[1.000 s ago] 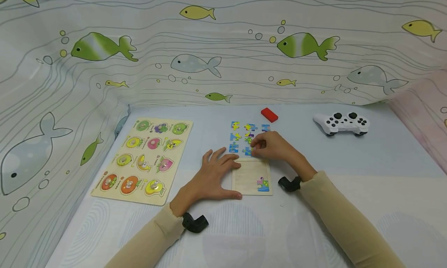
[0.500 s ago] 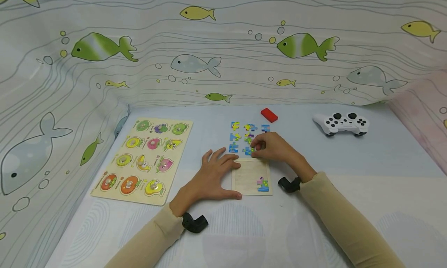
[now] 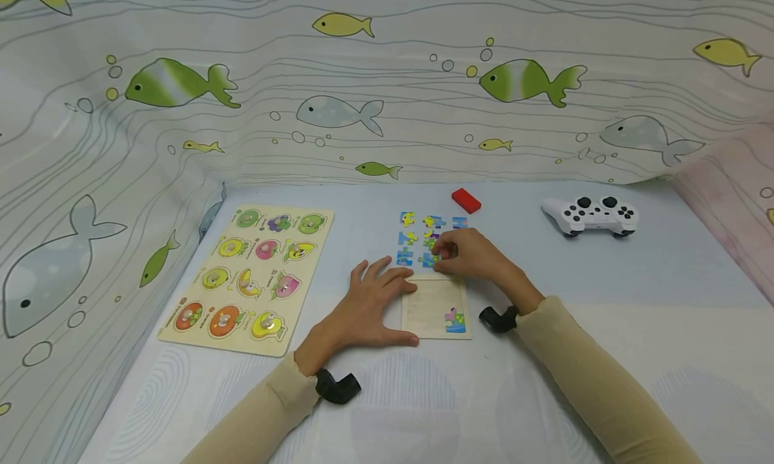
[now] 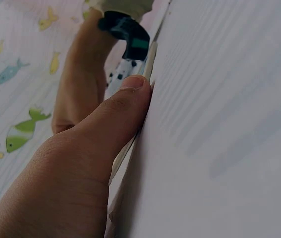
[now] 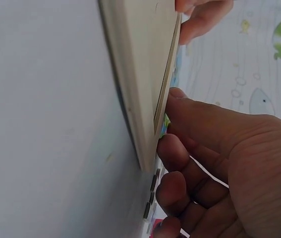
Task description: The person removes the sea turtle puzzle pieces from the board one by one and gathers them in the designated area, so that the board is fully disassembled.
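Note:
My left hand (image 3: pixel 369 309) lies with spread fingers against the left side of a square wooden puzzle tray (image 3: pixel 423 309), its thumb at the near corner. One pink, green and blue jigsaw piece (image 3: pixel 455 321) lies in the tray's near right corner. Beyond the tray, several loose jigsaw pieces (image 3: pixel 404 256) are laid out in rows. My right hand (image 3: pixel 468 254) is over their right side, fingers curled, with thumb and forefinger pinching a blue-green jigsaw piece (image 3: pixel 426 260). In the right wrist view, a sliver of that piece (image 5: pixel 165 122) shows between thumb and forefinger. The hand hides some pieces.
A wooden fruit knob puzzle board (image 3: pixel 254 279) lies to the left. Behind the loose pieces is a red block (image 3: pixel 466 200). Toward the back right sits a white game controller (image 3: pixel 592 215). A fish-print cloth (image 3: pixel 423 128) rises behind the table.
My right hand has shifted very slightly to the left at the jigsaw piece. The left hand and tray keep their places.

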Demonstrator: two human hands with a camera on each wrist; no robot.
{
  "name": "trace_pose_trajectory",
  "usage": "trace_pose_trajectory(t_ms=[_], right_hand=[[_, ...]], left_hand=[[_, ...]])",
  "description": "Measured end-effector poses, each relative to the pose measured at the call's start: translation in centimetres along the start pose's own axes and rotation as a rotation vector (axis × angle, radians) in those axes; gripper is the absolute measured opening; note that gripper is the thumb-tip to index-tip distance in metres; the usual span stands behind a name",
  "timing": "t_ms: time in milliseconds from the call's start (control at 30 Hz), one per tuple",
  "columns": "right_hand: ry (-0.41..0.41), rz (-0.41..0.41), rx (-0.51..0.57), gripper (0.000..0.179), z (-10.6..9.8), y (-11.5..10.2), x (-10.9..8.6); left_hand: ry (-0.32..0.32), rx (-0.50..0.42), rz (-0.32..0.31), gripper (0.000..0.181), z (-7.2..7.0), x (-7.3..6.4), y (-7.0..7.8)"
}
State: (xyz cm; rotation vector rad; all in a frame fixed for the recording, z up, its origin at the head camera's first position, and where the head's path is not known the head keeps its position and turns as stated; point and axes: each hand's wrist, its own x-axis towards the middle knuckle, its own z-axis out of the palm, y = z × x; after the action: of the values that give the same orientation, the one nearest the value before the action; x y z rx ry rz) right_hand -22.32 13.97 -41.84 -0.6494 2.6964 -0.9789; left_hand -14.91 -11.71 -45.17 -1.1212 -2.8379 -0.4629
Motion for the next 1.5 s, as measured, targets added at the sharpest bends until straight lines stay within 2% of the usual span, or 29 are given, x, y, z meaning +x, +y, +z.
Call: trace_pose_trajectory(t_ms=[433,800,1200,1500], right_hand=[[0.008,-0.028,-0.007,0.025,-0.3,0.2,-0.4],[-0.140,-0.086,0.060,0.024,-0.7,0.2,-2.9],[-0.217,-0.172,0.006,0.023,-0.7,-0.1,-4.9],[-0.277,-0.216,-0.012,0.009,-0.4,-0.8,-6.1]], left_hand=[[-0.009,-0.012,-0.007,0.081,-0.2,0.0,0.2],[-0.010,-0.014,-0.014,0.081,0.1,0.0,0.0],[-0.012,-0.019,-0.015,0.081,0.2,0.0,-0.1],[-0.002,-0.028,-0.011,0.080,0.1,0.0,0.0]])
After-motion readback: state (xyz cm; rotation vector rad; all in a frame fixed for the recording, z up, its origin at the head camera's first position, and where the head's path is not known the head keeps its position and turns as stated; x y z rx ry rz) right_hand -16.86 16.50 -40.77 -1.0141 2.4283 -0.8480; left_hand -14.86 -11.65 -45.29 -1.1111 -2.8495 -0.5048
